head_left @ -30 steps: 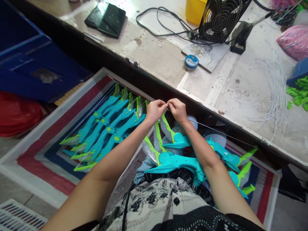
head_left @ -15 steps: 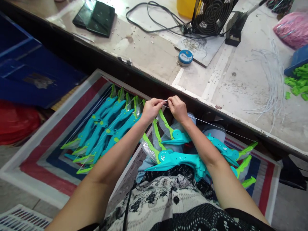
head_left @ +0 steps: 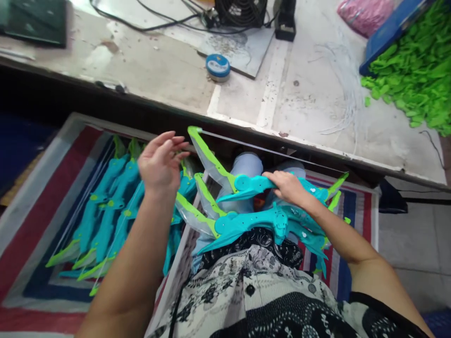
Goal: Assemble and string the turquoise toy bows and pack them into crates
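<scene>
Across my lap lie several turquoise toy bows with lime-green limb tips. My right hand is closed around the turquoise body of the farthest toy bow. A white string runs taut from that bow's upper left green tip to a green tip on the right. Just left of the upper left tip, my left hand is raised, its fingers apart and nothing in them. A nearer toy bow rests against my shirt, its green limbs pointing left.
More strung bows lie on the striped sheet at left. Along the far side runs a worktable with a blue-lidded tin, a fan, loose white strings and a blue bin beside heaped green parts.
My hands have parted from their pinch on the string, which now ends at the green tip. The right hand has dropped onto the bow's body; the left has opened. The view has shifted right.
</scene>
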`<action>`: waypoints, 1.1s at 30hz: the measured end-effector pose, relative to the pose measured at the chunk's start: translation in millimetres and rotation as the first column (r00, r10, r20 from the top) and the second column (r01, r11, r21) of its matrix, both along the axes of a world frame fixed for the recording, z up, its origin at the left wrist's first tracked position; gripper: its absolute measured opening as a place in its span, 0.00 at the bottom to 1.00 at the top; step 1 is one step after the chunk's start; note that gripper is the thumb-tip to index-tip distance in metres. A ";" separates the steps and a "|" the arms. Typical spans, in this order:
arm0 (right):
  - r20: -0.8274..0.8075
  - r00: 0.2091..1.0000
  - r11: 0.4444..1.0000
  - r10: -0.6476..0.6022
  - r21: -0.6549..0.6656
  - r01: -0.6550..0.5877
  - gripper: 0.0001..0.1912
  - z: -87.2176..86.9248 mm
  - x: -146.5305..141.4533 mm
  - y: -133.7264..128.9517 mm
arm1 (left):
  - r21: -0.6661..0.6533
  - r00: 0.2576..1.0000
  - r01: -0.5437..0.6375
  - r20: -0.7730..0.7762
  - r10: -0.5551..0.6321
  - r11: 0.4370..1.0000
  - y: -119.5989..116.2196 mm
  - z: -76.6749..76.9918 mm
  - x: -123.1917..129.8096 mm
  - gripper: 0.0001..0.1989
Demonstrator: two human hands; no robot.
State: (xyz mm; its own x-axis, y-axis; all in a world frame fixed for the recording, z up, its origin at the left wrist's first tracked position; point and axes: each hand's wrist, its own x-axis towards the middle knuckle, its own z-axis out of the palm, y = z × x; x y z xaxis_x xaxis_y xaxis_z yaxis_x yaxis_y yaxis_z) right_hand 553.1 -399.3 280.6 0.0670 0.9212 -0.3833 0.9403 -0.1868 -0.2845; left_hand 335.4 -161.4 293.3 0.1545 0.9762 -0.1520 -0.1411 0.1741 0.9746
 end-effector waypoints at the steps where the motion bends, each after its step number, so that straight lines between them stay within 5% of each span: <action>1: -0.027 0.999 0.996 -0.040 0.079 0.042 0.31 9.6 8.8 -0.5 | 0.048 1.000 -0.016 -0.005 0.016 0.999 -5.9 8.1 -3.8 0.09; 3: -0.081 0.988 0.953 -0.129 0.264 0.146 0.32 33.2 29.8 -2.5 | 0.168 0.986 0.129 -0.131 -0.107 0.977 -24.8 21.7 -10.7 0.07; 4: -0.108 0.980 0.917 -0.165 0.350 0.193 0.32 46.7 40.3 -3.9 | 0.213 0.932 0.318 -0.251 -0.263 0.924 -37.8 26.0 -13.0 0.08; 5: -0.134 0.973 0.877 -0.190 0.423 0.229 0.32 61.1 50.0 -5.4 | 0.218 0.808 0.546 -0.391 -0.441 0.809 -52.6 27.9 -14.1 0.09; 7: -0.174 0.962 0.806 -0.210 0.527 0.272 0.31 93.1 66.4 -7.6 | 0.092 0.364 0.914 -0.618 -0.697 0.396 -84.0 23.6 -12.3 0.16; 9: -0.196 0.955 0.744 -0.224 0.598 0.297 0.25 129.3 79.4 -9.4 | -0.085 -0.076 0.996 -0.706 -0.705 -0.023 -111.6 10.9 -7.1 0.27; 11: -0.222 0.945 0.677 -0.241 0.659 0.328 0.21 168.0 91.1 -13.5 | -0.215 -0.328 0.943 -0.741 -0.586 -0.256 -129.7 -4.0 -2.2 0.36; 13: -0.299 0.928 0.575 -0.222 0.729 0.372 0.20 204.2 102.3 -22.1 | -0.260 -0.410 0.902 -0.770 -0.489 -0.346 -137.1 -14.6 -0.4 0.38; 16: -0.452 0.887 0.362 -0.091 0.815 0.452 0.20 240.1 115.7 -41.6 | -0.273 -0.442 0.880 -0.770 -0.461 -0.388 -134.7 -15.8 -2.5 0.38; 18: -0.533 0.846 0.238 -0.011 0.821 0.519 0.17 246.0 121.7 -54.0 | -0.314 -0.504 0.850 -0.720 -0.477 -0.423 -129.3 -8.5 -3.5 0.38; 21: -0.721 0.687 0.180 0.089 0.690 0.701 0.16 231.5 129.5 -63.6 | -0.349 -0.569 0.814 -0.637 -0.520 -0.463 -118.6 9.2 0.9 0.35; 23: -0.832 0.537 0.209 0.138 0.555 0.805 0.19 215.7 135.5 -62.2 | -0.300 -0.505 0.858 -0.638 -0.581 -0.417 -109.9 24.5 10.1 0.29; 25: -0.871 0.463 0.236 0.164 0.490 0.839 0.20 203.3 140.6 -55.0 | -0.170 -0.321 0.944 -0.672 -0.667 -0.283 -102.0 43.1 24.8 0.24; 28: -0.861 0.460 0.244 0.219 0.505 0.828 0.20 195.8 140.1 -35.2 | 0.063 0.052 0.998 -0.638 -0.769 0.015 -97.4 76.0 55.2 0.22; 31: -0.870 0.406 0.164 0.281 0.460 0.872 0.20 188.7 119.1 -8.8 | 0.259 0.414 0.910 -0.522 -0.746 0.324 -101.8 106.8 91.8 0.27; 33: -0.886 0.320 0.092 0.335 0.368 0.925 0.20 171.8 91.3 7.9 | 0.358 0.561 0.827 -0.469 -0.682 0.434 -104.8 119.6 116.4 0.31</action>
